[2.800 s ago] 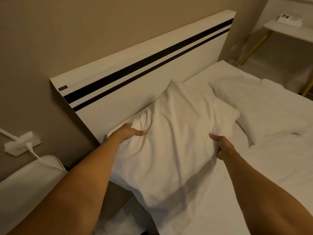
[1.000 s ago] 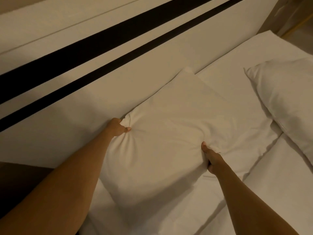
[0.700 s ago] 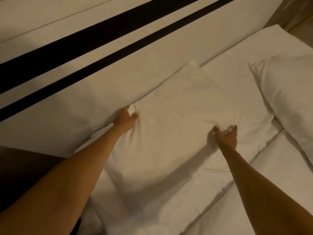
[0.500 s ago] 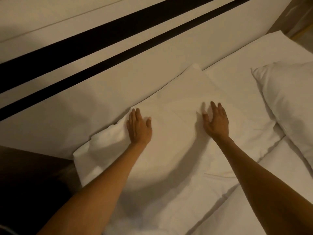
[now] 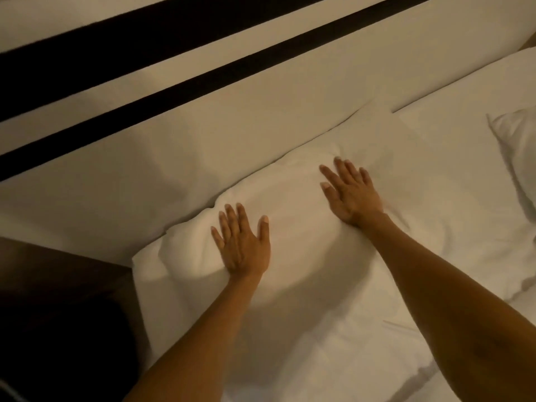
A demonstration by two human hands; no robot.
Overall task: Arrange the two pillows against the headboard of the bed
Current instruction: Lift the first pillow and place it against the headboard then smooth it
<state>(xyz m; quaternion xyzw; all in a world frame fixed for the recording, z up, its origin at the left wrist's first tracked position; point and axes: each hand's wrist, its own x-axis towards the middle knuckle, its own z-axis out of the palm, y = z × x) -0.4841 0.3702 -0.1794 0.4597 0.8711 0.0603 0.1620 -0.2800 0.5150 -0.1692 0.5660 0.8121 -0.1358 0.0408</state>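
A white pillow (image 5: pixel 301 291) lies flat on the bed with its far edge against the white headboard (image 5: pixel 220 134), which has two black stripes. My left hand (image 5: pixel 242 242) rests palm down on the pillow's left part, fingers spread. My right hand (image 5: pixel 351 192) presses flat on the pillow further right, near the headboard, fingers apart. A second white pillow (image 5: pixel 519 158) shows only partly at the right edge, lying on the sheet away from the headboard.
The white bed sheet (image 5: pixel 452 117) stretches to the right between the two pillows. A dark gap (image 5: pixel 58 314) beside the bed fills the lower left.
Both hands let go of the pillow's edges and moved onto its top, palms flat. The pillow has settled flat against the headboard, and the view has moved closer.
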